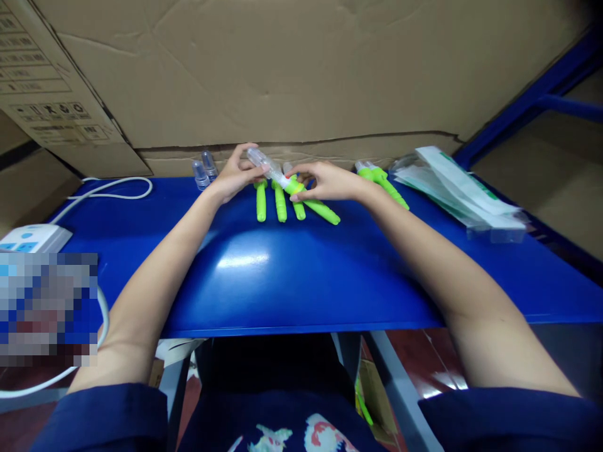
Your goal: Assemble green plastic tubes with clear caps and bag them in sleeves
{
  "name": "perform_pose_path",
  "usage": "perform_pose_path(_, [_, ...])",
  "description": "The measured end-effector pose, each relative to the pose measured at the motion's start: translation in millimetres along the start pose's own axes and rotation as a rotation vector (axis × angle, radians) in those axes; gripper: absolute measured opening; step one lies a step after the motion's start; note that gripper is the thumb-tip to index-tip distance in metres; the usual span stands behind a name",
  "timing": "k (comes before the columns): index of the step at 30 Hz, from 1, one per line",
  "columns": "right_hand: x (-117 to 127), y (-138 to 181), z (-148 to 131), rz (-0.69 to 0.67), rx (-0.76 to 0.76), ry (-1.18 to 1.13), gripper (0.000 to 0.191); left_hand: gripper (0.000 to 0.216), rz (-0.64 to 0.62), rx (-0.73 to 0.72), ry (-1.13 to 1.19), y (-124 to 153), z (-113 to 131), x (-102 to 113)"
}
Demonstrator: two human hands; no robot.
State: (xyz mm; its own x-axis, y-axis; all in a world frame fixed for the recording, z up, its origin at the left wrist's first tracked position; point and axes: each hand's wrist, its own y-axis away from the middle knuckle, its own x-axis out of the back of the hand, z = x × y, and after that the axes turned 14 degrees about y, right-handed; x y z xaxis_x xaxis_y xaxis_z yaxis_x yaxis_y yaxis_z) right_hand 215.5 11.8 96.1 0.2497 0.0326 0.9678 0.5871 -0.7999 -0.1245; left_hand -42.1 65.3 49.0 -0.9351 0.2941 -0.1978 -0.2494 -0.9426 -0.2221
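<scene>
My left hand [232, 174] is closed around a clear plastic cap [260, 161] on the upper end of a slim green-handled tool [323, 211]. The tool slants down to the right, and the kind of tip inside the cap is too blurred to tell. My right hand [332, 181] pinches the same tool at its yellow-green collar, thumb below and fingers above. Several similar tools with green handles [260, 202] lie side by side just beneath my hands, their far ends partly hidden. Two loose clear caps [200, 176] stand left of my left hand.
More green-handled tools [393, 190] lie right of my right hand, beside a pile of clear plastic packaging [464, 191]. A white power strip [40, 236] with its cable is at the left. Cardboard [282, 75] walls the back of the blue table [301, 270].
</scene>
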Motion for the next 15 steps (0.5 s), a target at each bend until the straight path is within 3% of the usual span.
perform_pose_path(4, [-5,-1,-1,0.053,-0.049,-0.053,0.056,0.071,-0.115,0.032,0.009,7,1,-15])
perform_pose_path(7, [-8,-3,0,0.106,-0.082,-0.118,0.071,0.073,-0.147,0.011,-0.006,10,3,-22])
perform_pose_path(11, [-11,-5,2,0.168,-0.070,-0.167,0.092,0.070,-0.156,-0.014,-0.028,13,4,-32])
perform_pose_path(15, [-13,-6,-1,0.206,-0.054,-0.190,0.096,0.076,-0.133,-0.047,-0.040,14,1,-40])
